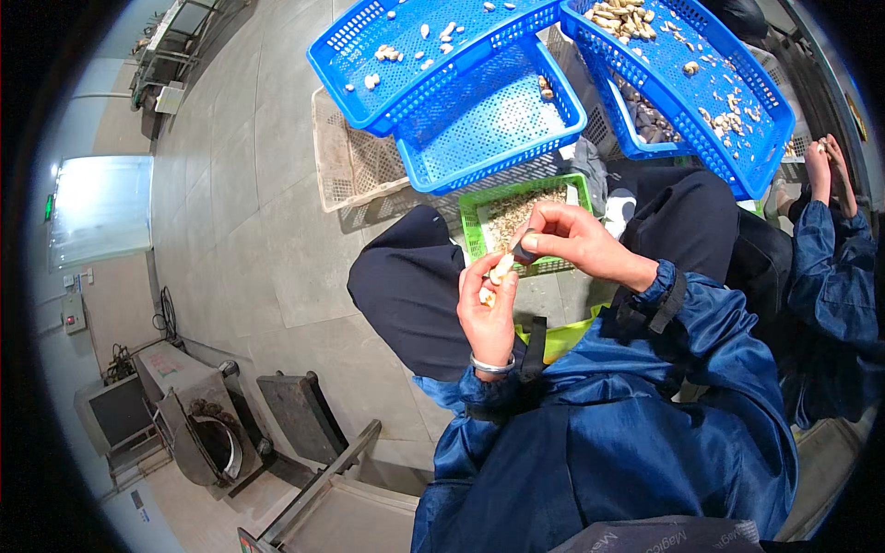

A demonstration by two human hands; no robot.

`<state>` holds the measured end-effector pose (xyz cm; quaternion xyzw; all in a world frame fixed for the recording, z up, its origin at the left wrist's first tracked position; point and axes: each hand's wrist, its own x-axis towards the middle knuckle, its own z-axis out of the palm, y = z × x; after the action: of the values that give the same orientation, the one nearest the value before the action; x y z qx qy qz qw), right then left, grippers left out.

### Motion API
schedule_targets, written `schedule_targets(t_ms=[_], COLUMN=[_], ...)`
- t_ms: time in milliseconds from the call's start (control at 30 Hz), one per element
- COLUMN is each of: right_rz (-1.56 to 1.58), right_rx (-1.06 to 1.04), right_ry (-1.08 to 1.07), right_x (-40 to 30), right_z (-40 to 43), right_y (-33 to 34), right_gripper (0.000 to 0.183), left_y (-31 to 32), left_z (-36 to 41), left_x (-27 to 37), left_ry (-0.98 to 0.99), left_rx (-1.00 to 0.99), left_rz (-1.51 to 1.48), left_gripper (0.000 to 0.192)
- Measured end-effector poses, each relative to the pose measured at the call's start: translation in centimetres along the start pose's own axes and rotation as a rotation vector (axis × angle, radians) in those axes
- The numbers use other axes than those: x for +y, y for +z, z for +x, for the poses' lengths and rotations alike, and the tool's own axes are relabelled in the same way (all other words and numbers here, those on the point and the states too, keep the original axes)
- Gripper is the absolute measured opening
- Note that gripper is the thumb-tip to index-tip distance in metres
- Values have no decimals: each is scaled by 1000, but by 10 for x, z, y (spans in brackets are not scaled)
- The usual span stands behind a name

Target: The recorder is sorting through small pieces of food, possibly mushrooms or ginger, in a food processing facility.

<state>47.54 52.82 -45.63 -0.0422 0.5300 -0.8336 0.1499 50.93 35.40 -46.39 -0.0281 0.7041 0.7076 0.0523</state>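
Between the fingertips of my left hand (488, 314) is a pale, knobbly piece of produce (502, 268), perhaps a mushroom. A second pale piece (487, 297) rests against the same hand's fingers. My right hand (577, 242) pinches a small dark tool (524, 253) against the upper end of the held piece; its tip is too small to make out. Both hands are above my lap, over the near side of a green basket (470, 228). Small beige scraps (518, 214) cover a light liner inside that basket.
Ahead, a blue perforated tray (387, 69) with scattered pieces overlaps a blue crate (477, 128). Another blue tray (681, 76) at the right holds more pieces. A white crate (359, 148) stands on the floor. At far right are a co-worker's hands (823, 162). Metal machinery (193, 415) stands lower left.
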Motion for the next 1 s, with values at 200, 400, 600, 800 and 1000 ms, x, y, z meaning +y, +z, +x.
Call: schedule_targets(t_ms=[200,400,600,800,1000], right_rz=[-198,-234,105,-100,99], right_rx=[-4,-33,-2,-54,8], right_ry=[-27,-97,123,-44,81], right_x=[-6,-8,-6,-3,-5], right_z=[-2,-3,1,-1,0], right_y=[4,9,0,2,3], right_gripper=[17,18,19,17,21], left_y=[-1,-1,-11,-7,-10], left_z=[0,0,0,1,2], left_x=[4,7,-5,4,4], left_ry=[43,36,23,50,-33], left_rx=[-19,-9,-93,-48,-112], left_rz=[99,92,58,98,80], left_gripper=[25,27,27,26,25])
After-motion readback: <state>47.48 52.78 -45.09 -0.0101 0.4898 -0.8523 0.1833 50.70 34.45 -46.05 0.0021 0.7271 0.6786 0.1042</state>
